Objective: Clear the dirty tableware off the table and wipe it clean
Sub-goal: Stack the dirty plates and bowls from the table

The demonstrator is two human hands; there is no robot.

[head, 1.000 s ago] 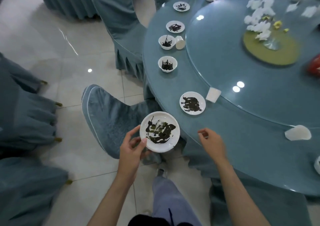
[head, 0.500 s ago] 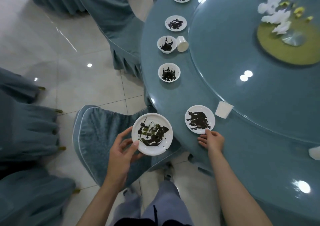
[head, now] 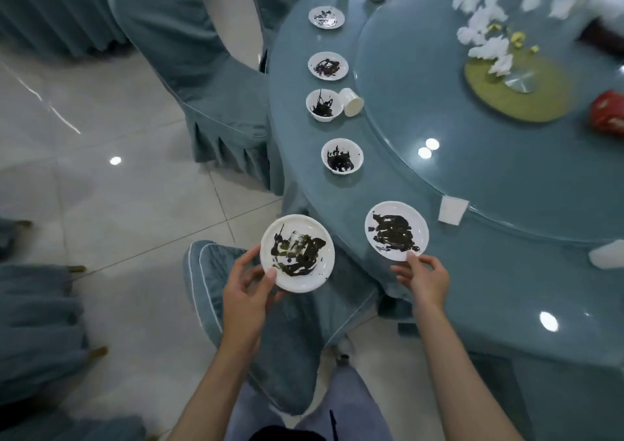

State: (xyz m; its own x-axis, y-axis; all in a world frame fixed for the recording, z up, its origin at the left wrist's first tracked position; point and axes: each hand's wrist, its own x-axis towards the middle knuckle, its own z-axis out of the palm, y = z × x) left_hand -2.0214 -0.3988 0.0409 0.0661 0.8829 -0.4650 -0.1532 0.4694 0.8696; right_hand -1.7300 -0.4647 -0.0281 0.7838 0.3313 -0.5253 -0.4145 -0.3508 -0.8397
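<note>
Currently held, item one: round white plate smeared with dark sauce (head: 297, 253), off the table and above the blue-covered chair seat (head: 287, 346). The left hand (head: 246, 292) grips it at its near-left edge, thumb (head: 270, 274) laid on the rim, the other fingers curled beneath and mostly hidden.

Item two: second white plate with a dark sauce patch (head: 396, 231), lying on the round blue-clothed table (head: 506, 305) near its edge. The right hand (head: 423, 277) meets it at the near rim, thumb tip on the rim, the remaining fingers slightly apart and loosely bent just beside it; whether they reach under the plate cannot be told.

Items on the table rim, farther away, in a row:
- small white bowl with dark residue (head: 341, 155)
- second soiled white bowl (head: 324, 104), touching a white paper cup lying on its side (head: 353, 102)
- two small soiled white saucers (head: 327, 65)

Other entries: an upturned white cup (head: 452, 209) at the edge of the glass turntable (head: 472, 143); crumpled white tissues (head: 486, 45) on the turntable; a red packet (head: 607, 113) at far right.
</note>
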